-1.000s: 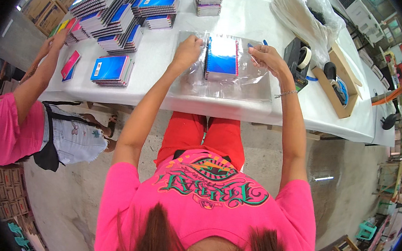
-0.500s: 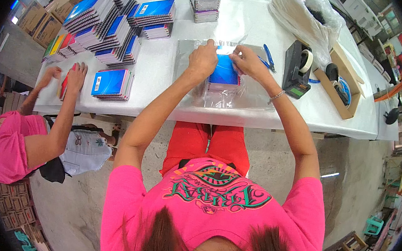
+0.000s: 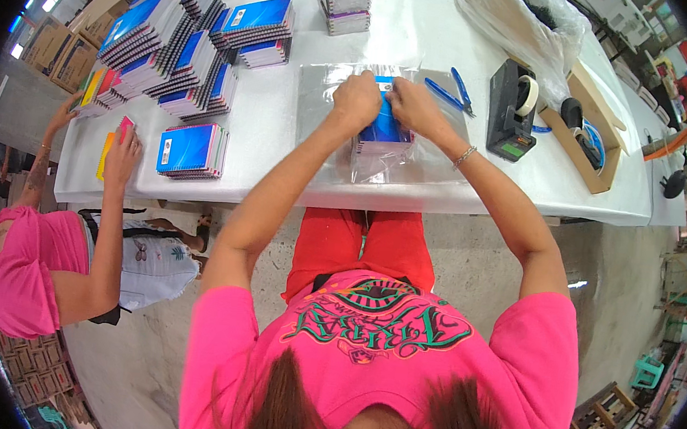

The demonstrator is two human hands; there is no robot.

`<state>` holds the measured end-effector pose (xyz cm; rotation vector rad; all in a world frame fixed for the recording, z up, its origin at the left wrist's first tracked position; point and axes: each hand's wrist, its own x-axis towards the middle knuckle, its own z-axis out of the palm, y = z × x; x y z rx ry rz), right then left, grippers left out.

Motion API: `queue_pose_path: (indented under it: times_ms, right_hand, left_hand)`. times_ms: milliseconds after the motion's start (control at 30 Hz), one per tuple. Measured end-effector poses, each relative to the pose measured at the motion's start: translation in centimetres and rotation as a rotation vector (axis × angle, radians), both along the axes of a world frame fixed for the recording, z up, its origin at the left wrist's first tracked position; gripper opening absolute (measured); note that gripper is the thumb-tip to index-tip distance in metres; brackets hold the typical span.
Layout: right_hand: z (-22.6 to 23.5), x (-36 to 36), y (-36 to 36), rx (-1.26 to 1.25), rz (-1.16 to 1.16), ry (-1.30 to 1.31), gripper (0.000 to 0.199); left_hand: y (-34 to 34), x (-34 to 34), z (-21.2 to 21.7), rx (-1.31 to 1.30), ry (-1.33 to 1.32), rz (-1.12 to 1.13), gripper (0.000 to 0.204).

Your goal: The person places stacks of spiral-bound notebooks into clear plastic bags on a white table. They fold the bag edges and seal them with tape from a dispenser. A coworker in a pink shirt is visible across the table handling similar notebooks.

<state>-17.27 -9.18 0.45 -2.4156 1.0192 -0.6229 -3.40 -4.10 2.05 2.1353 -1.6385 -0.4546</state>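
Note:
A stack of spiral notebooks [image 3: 383, 135] with a blue top cover lies in front of me, inside clear plastic [image 3: 428, 163] that spreads over a grey sheet [image 3: 315, 89]. My left hand [image 3: 358, 101] is closed at the stack's upper left, its fingers curled on the plastic. Opposite it, my right hand [image 3: 415, 106] pinches the plastic above the blue cover. The fingertips of both hands are partly hidden. Just beyond my right hand lie blue-handled cutters [image 3: 449, 93] with their handles spread.
Left stand a short notebook stack [image 3: 192, 151] and taller notebook piles [image 3: 150, 42]. A co-worker's hand [image 3: 124, 150] rests on colourful notebooks. At right are a black tape dispenser [image 3: 506, 114], a cardboard box [image 3: 582, 154] and a crumpled plastic bag [image 3: 507, 20]. More notebooks [image 3: 346, 2] stand behind.
My hands have come closer together over the blue cover, showing more of the cutters. The co-worker's one hand has reached toward the far colourful notebooks. The view has shifted slightly.

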Motion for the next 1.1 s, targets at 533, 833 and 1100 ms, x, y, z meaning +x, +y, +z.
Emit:
queue_pose_path:
  times_ms: [533,833,1100]
  right_hand:
    - [0.4,-0.4,0.7,0.159,-0.075,-0.097,0.023]
    - [1.6,0.4,0.5,0.312,-0.131,0.003,0.028]
    - [1.1,1.4,0.5,0.057,-0.139,0.160,0.029]
  left_hand:
    - [3.9,5.4,-1.5,-0.208,0.048,-0.443,0.066]
    - [2.9,4.6,-2.2,-0.058,0.065,-0.468,0.094]
    - [3.1,3.8,-1.9,-0.042,0.115,-0.478,0.095]
